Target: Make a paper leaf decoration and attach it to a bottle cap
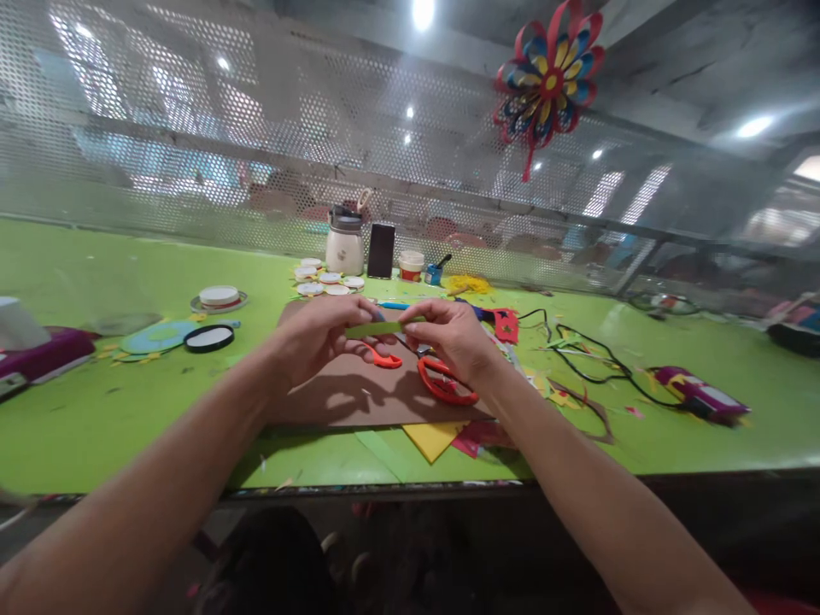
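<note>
Between my two hands stretches a short green paper strip [379,328], held above a brown board. My left hand [333,329] pinches its left end, the other fingers loosely curled. At the right end, my right hand [448,333] grips it between thumb and fingers. Below the hands lies a pair of scissors with red-orange handles [442,380], its blades partly hidden. The brown cardboard sheet [346,397] rests on the green table [160,427], with shadows of the hands across it.
Yellow paper [436,440] and pink scraps lie by the front edge. Behind stand a white jug [344,248], a dark phone [381,252] and small paint pots [411,266]. A black cord [589,367] runs to a purple device [701,395] at right. A paper flower [551,81] hangs above.
</note>
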The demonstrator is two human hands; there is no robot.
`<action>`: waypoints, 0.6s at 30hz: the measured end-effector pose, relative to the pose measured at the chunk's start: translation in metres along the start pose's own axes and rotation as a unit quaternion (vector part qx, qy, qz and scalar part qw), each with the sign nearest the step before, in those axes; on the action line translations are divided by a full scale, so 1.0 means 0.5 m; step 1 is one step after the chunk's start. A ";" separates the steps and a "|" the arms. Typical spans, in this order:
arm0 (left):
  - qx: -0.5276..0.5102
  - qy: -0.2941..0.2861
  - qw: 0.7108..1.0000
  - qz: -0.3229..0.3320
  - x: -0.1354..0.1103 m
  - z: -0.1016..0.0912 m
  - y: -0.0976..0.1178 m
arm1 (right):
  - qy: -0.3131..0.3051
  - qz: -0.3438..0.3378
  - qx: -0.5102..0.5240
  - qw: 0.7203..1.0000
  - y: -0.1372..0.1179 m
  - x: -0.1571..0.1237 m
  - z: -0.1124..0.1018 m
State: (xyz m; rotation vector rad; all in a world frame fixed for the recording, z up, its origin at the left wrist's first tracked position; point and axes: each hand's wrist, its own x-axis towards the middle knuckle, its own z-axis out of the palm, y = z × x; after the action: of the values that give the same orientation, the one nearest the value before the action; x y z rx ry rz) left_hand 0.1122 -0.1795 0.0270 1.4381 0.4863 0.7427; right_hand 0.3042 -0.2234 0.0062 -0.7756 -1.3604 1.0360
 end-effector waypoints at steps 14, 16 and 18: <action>0.133 -0.031 0.986 -0.091 -0.002 0.010 0.000 | -0.027 0.005 -0.073 0.997 -0.014 -0.005 0.005; 0.125 -0.022 0.987 -0.097 -0.002 0.009 0.000 | -0.029 0.008 -0.061 0.998 -0.011 -0.004 0.001; 0.119 -0.014 0.988 -0.101 -0.002 0.009 0.000 | -0.036 0.010 -0.043 0.998 -0.006 -0.003 -0.002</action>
State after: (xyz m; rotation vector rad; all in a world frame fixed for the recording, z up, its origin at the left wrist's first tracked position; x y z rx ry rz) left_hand 0.1147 -0.1832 0.0272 1.5900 0.7055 0.5137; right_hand 0.3058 -0.2258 0.0085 -0.8239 -1.4686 1.0356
